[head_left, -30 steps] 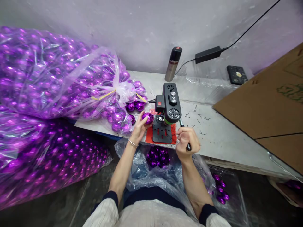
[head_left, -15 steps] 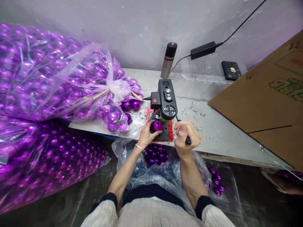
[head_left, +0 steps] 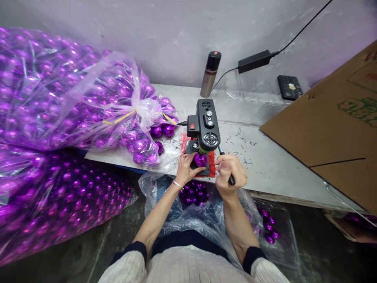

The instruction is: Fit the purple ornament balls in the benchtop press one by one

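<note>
Pinched in my left hand (head_left: 187,168) is a shiny purple ball ornament (head_left: 200,159), just below the front end of a black drill-press-like machine (head_left: 208,125) with a red switch. Whether the ball touches the machine's underside, I cannot tell. My right hand (head_left: 231,175) is wrapped round the machine's lever handle (head_left: 231,180), whose black tip pokes out below the fist. The machine's dark base (head_left: 205,171) rests on a red mat (head_left: 212,169). More purple balls (head_left: 194,193) lie in clear plastic on my lap.
Big clear bags of purple balls (head_left: 59,94) fill the left. Behind the machine stand a spray can (head_left: 211,74), a power adapter (head_left: 255,62) and a dark phone-like object (head_left: 290,87). A cardboard box (head_left: 332,129) leans in from the right. Thin dark shavings (head_left: 241,137) litter the table (head_left: 265,165).
My left hand has moved the ball a little right and toward me, under the machine's front end. My right hand, still on the lever, has shifted slightly left and down.
</note>
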Demonstrator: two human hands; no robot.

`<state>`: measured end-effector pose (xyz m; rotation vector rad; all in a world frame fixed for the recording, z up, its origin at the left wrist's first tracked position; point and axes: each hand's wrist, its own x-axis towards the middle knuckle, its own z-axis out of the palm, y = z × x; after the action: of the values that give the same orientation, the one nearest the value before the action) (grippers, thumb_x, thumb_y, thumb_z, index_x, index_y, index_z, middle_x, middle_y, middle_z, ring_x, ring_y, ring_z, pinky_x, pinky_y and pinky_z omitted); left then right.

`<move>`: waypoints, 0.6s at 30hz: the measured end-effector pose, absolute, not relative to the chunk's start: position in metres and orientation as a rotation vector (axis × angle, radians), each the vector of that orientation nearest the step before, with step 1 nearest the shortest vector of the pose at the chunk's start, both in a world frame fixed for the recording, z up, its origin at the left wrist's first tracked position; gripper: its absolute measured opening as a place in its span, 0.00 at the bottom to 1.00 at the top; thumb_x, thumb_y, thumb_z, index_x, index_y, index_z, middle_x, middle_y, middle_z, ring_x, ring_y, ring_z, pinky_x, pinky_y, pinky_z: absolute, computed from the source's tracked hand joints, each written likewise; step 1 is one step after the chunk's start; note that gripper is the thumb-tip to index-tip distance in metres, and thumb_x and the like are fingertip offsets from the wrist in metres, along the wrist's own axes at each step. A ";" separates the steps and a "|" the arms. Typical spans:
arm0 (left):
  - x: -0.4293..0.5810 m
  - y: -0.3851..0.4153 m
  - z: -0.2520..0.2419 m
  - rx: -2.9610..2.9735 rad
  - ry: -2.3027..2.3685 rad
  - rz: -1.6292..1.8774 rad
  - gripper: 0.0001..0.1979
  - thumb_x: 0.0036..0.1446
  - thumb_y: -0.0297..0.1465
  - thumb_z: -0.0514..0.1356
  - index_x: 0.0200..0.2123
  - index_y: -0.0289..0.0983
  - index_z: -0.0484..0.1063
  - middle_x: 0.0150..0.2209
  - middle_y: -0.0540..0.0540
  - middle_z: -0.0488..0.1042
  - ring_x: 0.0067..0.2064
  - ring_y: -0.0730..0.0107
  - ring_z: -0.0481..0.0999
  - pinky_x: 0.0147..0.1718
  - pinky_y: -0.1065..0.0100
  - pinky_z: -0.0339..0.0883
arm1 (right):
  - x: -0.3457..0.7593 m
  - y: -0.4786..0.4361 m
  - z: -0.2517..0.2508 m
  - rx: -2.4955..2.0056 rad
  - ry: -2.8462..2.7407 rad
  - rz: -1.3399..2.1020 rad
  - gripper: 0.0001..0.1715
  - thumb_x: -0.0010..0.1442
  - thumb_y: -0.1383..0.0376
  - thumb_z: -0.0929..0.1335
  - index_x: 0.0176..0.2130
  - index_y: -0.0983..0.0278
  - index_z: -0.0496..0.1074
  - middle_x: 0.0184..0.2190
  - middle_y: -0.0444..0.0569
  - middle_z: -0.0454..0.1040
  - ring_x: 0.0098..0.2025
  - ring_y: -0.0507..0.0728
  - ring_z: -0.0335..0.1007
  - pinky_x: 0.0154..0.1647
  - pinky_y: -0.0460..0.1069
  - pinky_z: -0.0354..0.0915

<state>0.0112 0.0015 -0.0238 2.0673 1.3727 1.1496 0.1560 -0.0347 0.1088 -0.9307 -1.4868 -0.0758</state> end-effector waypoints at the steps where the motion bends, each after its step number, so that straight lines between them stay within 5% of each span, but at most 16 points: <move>1: 0.011 0.002 -0.025 2.071 1.366 1.174 0.37 0.54 0.51 0.71 0.60 0.37 0.73 0.49 0.38 0.79 0.53 0.50 0.75 0.55 0.48 0.71 | 0.156 -0.035 0.108 -0.929 -1.486 -0.075 0.16 0.69 0.71 0.64 0.29 0.61 0.67 0.26 0.44 0.73 0.28 0.51 0.71 0.30 0.48 0.63; 9: 0.009 0.004 -0.026 2.013 1.391 1.230 0.43 0.56 0.54 0.69 0.67 0.39 0.64 0.54 0.36 0.76 0.56 0.49 0.77 0.58 0.46 0.71 | 0.155 -0.035 0.108 -0.929 -1.484 -0.087 0.16 0.69 0.71 0.63 0.29 0.61 0.67 0.26 0.44 0.73 0.28 0.52 0.71 0.30 0.48 0.63; 18: 0.015 0.009 -0.029 2.027 1.394 1.234 0.33 0.62 0.49 0.66 0.63 0.36 0.68 0.54 0.35 0.78 0.56 0.48 0.77 0.57 0.46 0.70 | 0.156 -0.035 0.107 -0.934 -1.492 -0.079 0.16 0.68 0.72 0.63 0.29 0.61 0.67 0.26 0.44 0.73 0.29 0.51 0.72 0.31 0.48 0.64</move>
<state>0.0153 0.0087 -0.0285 2.0266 1.3944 1.2338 0.1556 -0.0351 0.1074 -0.9336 -1.4922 -0.0791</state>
